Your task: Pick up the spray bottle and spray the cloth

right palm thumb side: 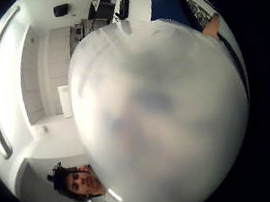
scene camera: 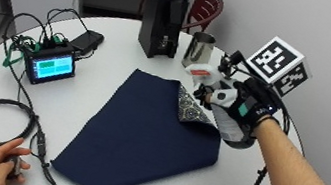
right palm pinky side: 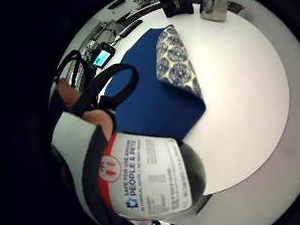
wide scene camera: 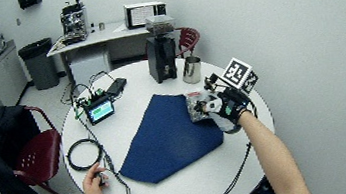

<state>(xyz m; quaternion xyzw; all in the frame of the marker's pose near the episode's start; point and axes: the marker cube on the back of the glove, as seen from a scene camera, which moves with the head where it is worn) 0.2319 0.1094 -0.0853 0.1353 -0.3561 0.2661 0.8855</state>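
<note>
With the gloved right hand (scene camera: 244, 108) curled in a grip round the spray bottle (scene camera: 219, 112), held off the table (scene camera: 118, 54) just beside the navy cloth (scene camera: 145, 135), aim the nozzle at the cloth's middle before squeezing the trigger

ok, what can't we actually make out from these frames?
- Spray bottle nozzle and trigger: in the outside view the gloved right hand wraps the bottle; whether mist is coming out cannot be seen.
- Thumb side palm view: the bottle's translucent body fills it, hiding most of the table.
- Bottle label: only the large print is readable in the little finger side view.
- Cloth: wet or dry cannot be told.
- Small screen: its content is too small.
</note>
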